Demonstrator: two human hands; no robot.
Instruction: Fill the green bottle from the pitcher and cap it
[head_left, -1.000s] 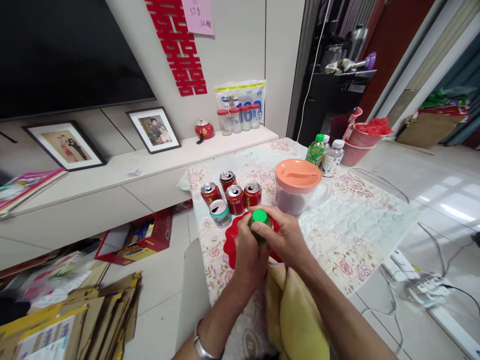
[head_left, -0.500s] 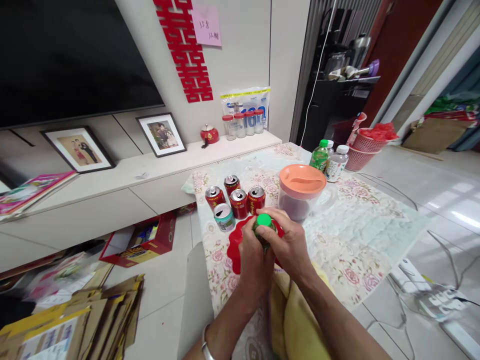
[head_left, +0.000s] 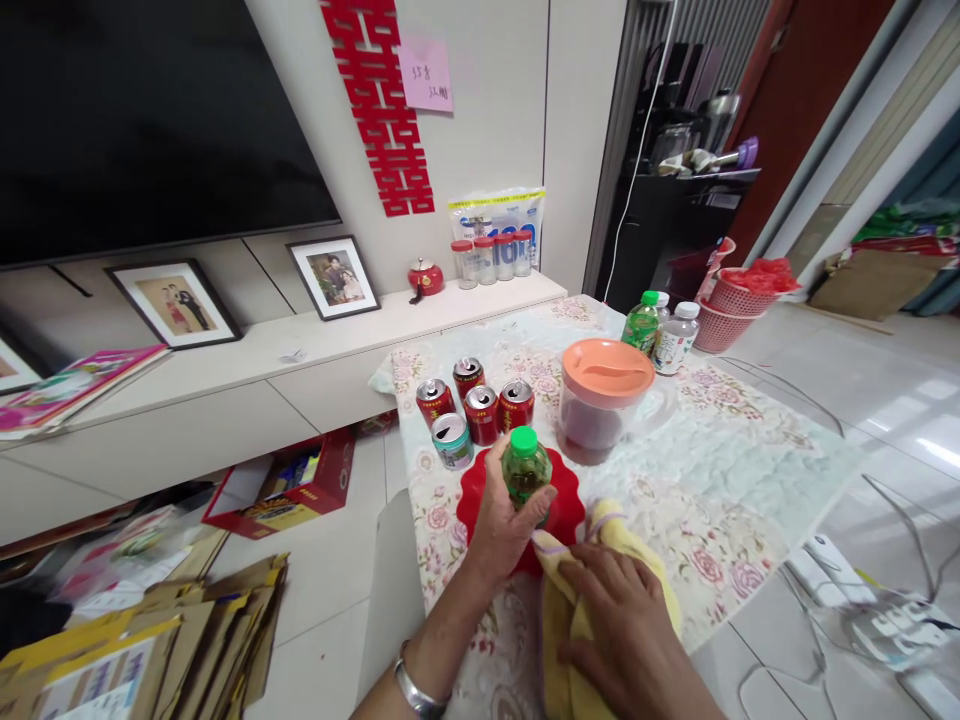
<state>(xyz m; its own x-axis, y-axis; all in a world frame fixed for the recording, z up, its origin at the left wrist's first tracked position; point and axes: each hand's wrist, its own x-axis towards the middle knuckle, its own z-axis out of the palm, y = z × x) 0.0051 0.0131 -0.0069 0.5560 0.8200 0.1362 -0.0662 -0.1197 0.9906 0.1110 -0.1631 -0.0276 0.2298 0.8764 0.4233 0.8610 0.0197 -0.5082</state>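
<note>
A: We see the table under its floral cloth, the jug mid-table, and cans clustered toward the left edge.

B: Near the front edge we find the red plate, with the towel just beside it.

A: Our right hand lies flat on the towel, fingers loosely spread.

B: Our left hand wraps the bottle upright over the plate, thumb across its front, fingers curled behind, green cap clear above them.
</note>
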